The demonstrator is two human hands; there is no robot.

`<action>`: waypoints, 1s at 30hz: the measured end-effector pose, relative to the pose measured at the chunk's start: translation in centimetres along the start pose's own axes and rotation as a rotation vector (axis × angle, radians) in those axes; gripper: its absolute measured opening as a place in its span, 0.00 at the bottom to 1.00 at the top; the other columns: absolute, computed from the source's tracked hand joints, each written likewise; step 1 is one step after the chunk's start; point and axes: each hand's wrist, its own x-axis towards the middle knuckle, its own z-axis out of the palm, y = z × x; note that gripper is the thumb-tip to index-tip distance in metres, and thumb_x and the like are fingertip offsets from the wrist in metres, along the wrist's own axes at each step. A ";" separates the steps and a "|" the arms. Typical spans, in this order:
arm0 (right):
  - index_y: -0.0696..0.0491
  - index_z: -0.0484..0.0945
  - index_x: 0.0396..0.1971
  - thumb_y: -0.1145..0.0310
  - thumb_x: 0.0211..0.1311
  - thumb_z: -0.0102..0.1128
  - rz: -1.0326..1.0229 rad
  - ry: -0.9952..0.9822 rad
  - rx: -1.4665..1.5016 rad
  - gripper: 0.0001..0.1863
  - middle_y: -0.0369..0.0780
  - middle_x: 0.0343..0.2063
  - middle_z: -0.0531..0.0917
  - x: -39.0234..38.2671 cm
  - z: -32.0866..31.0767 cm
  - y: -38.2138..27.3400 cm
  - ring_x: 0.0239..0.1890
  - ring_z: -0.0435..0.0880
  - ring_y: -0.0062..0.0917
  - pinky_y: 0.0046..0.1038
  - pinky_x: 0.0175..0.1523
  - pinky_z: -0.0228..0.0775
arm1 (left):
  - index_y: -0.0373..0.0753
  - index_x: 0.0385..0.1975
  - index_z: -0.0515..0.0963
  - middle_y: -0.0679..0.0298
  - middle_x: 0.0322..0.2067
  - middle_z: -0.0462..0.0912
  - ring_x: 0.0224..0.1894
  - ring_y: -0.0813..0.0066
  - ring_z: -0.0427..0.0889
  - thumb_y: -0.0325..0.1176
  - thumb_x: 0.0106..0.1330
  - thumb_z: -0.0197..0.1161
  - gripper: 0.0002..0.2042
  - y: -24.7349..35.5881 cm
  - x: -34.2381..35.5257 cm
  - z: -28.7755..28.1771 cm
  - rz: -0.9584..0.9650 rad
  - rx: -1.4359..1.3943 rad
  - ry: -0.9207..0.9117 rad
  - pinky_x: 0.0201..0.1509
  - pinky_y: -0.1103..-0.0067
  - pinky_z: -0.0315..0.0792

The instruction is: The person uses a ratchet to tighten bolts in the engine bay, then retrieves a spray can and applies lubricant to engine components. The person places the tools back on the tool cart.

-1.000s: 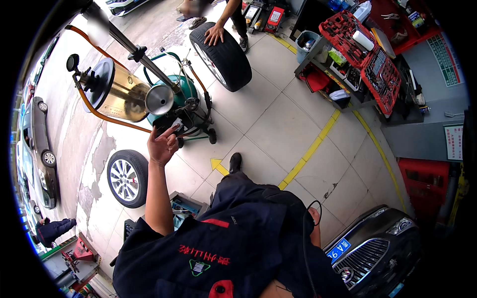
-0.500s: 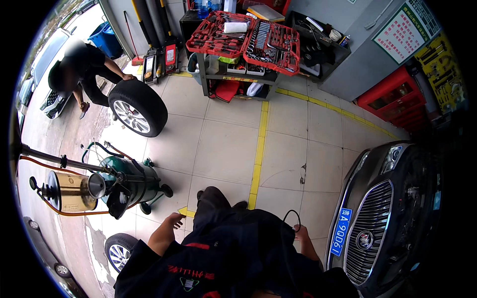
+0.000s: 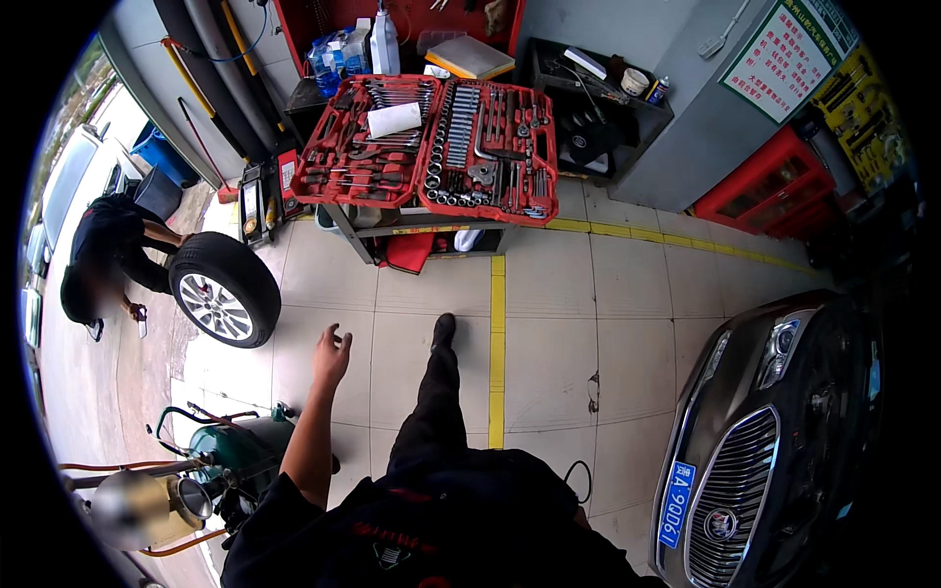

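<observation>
My left hand (image 3: pixel 333 355) reaches forward over the tiled floor with its fingers apart and nothing in it. Ahead of it stands a work cart (image 3: pixel 368 235) carrying an open red tool case (image 3: pixel 423 186), filled with sockets, wrenches and screwdrivers. A white roll (image 3: pixel 394 121) lies on the case's left half. My right hand (image 3: pixel 583 514) is low at my right side, mostly hidden by my dark shirt. From it sticks up a loop of thin black cable (image 3: pixel 590 478), which moves along with the hand; its fingers do not show.
At left a person (image 3: pixel 113 240) bends beside an upright wheel (image 3: pixel 225 294). A green wheeled tank (image 3: pixel 235 446) stands at my near left. On the right is a dark car (image 3: pixel 730 470) with its front toward me. A yellow floor line (image 3: pixel 498 363) runs to the cart.
I have stepped forward, so the cart and tool case are nearer. My left arm has swung forward. My right hand has dropped mostly out of sight, the cable loop still beside it.
</observation>
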 end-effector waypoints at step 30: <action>0.52 0.72 0.24 0.55 0.68 0.53 -0.635 0.092 -0.439 0.17 0.40 0.20 0.71 -1.6 8.8 -36.5 0.23 0.73 0.23 0.34 0.31 0.66 | 0.34 0.57 0.72 0.52 0.49 0.81 0.56 0.52 0.77 0.61 0.62 0.67 0.36 19.1 58.9 -3.3 0.615 0.726 -0.018 0.68 0.59 0.64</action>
